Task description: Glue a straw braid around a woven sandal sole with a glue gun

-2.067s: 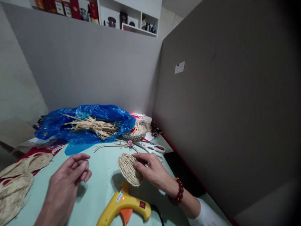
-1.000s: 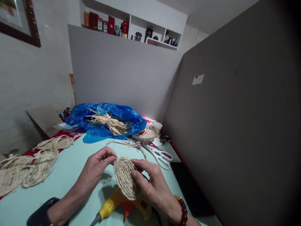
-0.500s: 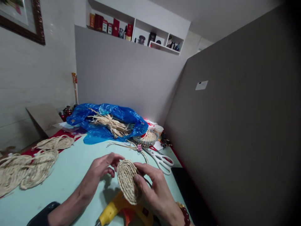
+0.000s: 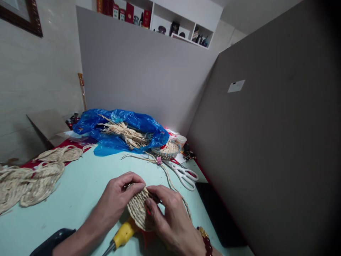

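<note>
Now; left hand (image 4: 118, 193), right hand (image 4: 172, 213) pinch woven pad (image 4: 137, 208); maybe pressing edge; next needs care; glue gun (image 4: 124, 233) at pad's 7 o'clock

The left hand (image 4: 117, 195) and right hand (image 4: 170, 213) are bare, as is the left forearm (image 4: 85, 227). Glossy, round dark-red beads with a gold-coloured ornament (image 4: 203, 233) form a bracelet (image 4: 207, 246) on the right wrist. Whether the smooth, rounded black shape (image 4: 52, 242) beside the left forearm is worn is unclear.
</note>
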The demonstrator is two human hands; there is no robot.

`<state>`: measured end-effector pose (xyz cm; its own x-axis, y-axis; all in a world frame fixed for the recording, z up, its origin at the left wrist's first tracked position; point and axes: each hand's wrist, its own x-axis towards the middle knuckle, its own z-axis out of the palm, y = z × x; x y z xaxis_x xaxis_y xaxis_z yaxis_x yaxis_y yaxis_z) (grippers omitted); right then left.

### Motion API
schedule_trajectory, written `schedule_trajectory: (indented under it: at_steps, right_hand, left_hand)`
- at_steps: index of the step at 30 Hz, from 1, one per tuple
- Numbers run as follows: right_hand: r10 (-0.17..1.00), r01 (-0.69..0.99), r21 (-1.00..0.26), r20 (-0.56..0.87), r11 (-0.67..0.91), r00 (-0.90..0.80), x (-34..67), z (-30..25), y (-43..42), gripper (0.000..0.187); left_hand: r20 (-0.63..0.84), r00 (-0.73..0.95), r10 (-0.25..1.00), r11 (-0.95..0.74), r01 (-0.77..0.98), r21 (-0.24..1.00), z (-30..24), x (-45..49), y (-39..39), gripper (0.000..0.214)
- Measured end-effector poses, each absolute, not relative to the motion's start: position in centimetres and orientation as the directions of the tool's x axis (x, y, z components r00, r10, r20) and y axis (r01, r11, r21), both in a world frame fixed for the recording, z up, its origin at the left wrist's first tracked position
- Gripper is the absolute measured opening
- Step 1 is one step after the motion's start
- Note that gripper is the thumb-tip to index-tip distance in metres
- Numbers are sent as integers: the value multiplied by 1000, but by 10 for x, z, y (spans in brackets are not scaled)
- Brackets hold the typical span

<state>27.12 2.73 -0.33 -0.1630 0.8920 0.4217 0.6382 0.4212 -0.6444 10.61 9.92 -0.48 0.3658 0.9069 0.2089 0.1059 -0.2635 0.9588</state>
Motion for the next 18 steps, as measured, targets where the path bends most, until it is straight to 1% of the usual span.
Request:
schedule_trajectory:
  at_steps: [3,7,12,13,15,17,18]
  right_hand:
    - [897,634,-650,407,418,-175,269,-4,25,18]
    - [895,632,-649,405,424,-186,267,-3,21,16]
    - [898,644,-644,405,413,-171,270,-4,23,16]
    - [896,646,-642,412,413,-164,271,-4,24,16]
    - [894,648,-642,422,411,-149,272,-3,26,16]
    - [903,647,-654,409,392,-133,274,-2,27,16]
    - [908,649,-661,401,378,-121,274,-2,27,16]
  left_hand:
    - [189,335,923,-237,109,965,-4,107,98,19]
    - [175,337,925,-216,88,972,-4,105,95,21]
    - [118,371,921,-122,-12,992,-6,106,90,29]
    - [101,376,921,-92,-42,995,-5,107,89,33]
    - [71,369,927,-35,-102,994,-3,108,87,48]
    - [57,318,946,-5,-161,987,1,106,89,60]
    - [59,275,960,-5,-191,982,3,103,92,61]
